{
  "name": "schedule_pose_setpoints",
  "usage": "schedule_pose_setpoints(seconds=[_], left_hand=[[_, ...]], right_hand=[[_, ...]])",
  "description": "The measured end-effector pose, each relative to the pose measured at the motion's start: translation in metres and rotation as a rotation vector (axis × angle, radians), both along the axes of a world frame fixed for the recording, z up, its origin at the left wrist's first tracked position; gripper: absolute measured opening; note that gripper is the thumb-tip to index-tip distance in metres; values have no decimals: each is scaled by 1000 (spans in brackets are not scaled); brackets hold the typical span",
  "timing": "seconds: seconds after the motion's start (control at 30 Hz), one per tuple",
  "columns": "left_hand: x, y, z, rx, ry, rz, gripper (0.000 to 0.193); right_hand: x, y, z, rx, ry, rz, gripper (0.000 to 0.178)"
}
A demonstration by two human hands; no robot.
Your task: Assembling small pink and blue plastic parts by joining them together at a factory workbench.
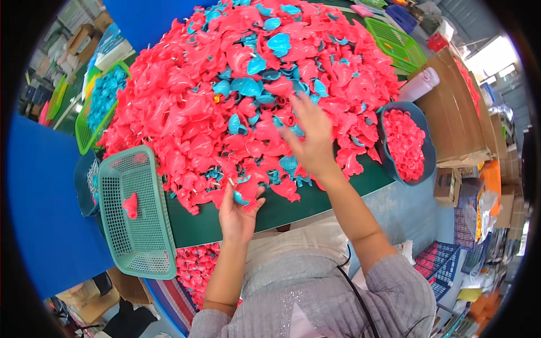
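Observation:
A large heap of glossy pink plastic shell pieces (pixel 186 112), mixed with blue ones (pixel 279 44), fills the table. At the heap's near edge, my left hand (pixel 235 218) is closed around a pink and blue plastic piece (pixel 249 190). A small pale pin-like bit sticks up by its fingertips. My right hand (pixel 311 135) reaches over the middle of the heap, slightly blurred, with its fingers stretched out and apart. Nothing shows in it, though its fingertips lie close to blue and pink pieces.
A green basket (pixel 169 248) with one pink piece stands at the left. Behind it are a small dark bin (pixel 82 186) and a green basket (pixel 84 132) of blue parts. To the right are a dark tub (pixel 385 152) of pink rings, a pale bottle (pixel 420 84) and a cardboard box (pixel 451 118).

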State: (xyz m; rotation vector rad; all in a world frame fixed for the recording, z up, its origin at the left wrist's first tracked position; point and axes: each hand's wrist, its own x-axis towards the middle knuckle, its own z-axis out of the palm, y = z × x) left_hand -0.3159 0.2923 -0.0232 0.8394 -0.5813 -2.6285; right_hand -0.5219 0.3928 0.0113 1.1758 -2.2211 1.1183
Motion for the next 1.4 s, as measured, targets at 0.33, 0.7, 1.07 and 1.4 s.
schedule_pose_setpoints(seconds=[0.33, 0.7, 1.07, 1.4], left_hand=[[0, 6, -7, -18, -14, -38, 40], [-39, 29, 14, 11, 7, -36, 30], [-29, 31, 16, 53, 97, -53, 29], [-16, 36, 35, -455, 187, -125, 46]], right_hand=[[-28, 80, -8, 448, 174, -324, 28], [39, 59, 41, -65, -1029, 410, 14], [71, 38, 30, 193, -208, 414, 51], [80, 45, 32, 88, -190, 547, 52]])
